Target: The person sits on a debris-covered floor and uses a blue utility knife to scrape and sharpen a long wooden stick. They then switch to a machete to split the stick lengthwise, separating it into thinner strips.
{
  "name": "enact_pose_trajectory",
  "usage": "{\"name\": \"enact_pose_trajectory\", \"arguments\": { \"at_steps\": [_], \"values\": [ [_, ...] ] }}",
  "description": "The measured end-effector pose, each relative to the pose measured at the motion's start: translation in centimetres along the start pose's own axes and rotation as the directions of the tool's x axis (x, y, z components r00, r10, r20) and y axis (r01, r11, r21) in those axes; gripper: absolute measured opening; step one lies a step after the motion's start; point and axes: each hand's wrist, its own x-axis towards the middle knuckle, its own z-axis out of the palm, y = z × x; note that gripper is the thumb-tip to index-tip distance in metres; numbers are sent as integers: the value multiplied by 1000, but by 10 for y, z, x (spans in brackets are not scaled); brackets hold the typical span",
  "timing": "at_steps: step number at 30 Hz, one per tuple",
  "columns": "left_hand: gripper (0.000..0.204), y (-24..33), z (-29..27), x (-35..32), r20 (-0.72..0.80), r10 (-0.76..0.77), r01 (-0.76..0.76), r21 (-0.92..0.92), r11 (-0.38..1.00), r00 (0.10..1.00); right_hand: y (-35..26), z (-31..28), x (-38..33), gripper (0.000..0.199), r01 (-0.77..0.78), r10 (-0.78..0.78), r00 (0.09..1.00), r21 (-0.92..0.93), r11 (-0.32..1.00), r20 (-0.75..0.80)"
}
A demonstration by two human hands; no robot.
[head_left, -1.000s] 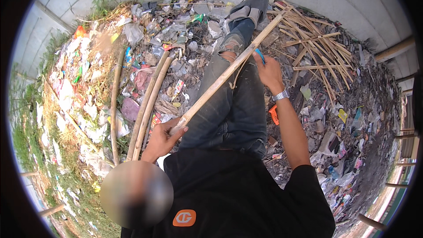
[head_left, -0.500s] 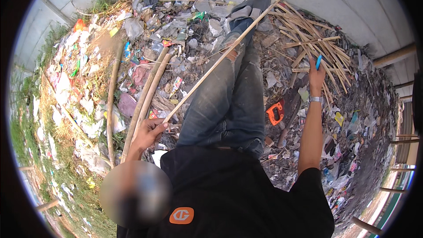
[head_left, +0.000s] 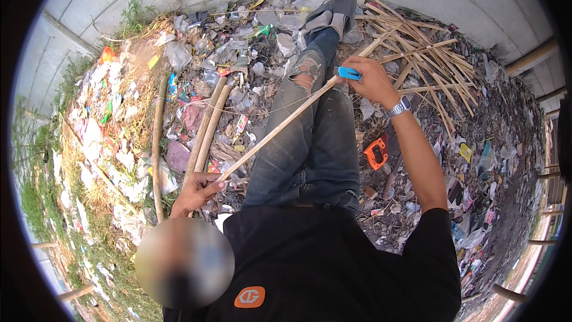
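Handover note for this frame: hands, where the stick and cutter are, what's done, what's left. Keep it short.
Left hand: shut on the near end of the long bamboo strip, which lies diagonally across the lap.
Right hand: shut on a blue utility knife, held against the strip near its far part.
Nearby: orange tool on the littered ground by the right forearm; two thicker bamboo poles to the left; pile of split bamboo strips beyond the right hand.
Done: cannot tell how much of the strip is shaved.
Left: probably further knife passes along it.

Black tee [head_left: 333, 262], ripped jeans [head_left: 316, 137], wristwatch [head_left: 398, 107]
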Motion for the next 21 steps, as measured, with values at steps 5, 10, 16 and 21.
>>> {"name": "enact_pose_trajectory", "arguments": {
  "at_steps": [5, 10, 16, 21],
  "values": [
    [32, 3, -4, -3, 14, -47, 46, 65, 997, 999, 14, 22, -3, 20, -146, 277, 939, 495, 857, -202],
    [32, 9, -8, -2, 5, -9, 8, 167, 986, 1000, 40, 11, -1, 18, -181, 690, 634, 799, 573, -351],
    [33, 0, -6, -11, -27, -34, 37, 127, 991, 999, 106, -75, -40, 32, -186, 738, 99, 716, 673, -668],
    [35, -3, 7, 13, 83, -16, 29, -157, 987, 996, 101, -66, -79, 51, -602, 742, 366, 465, 649, -562]
  ]
}}
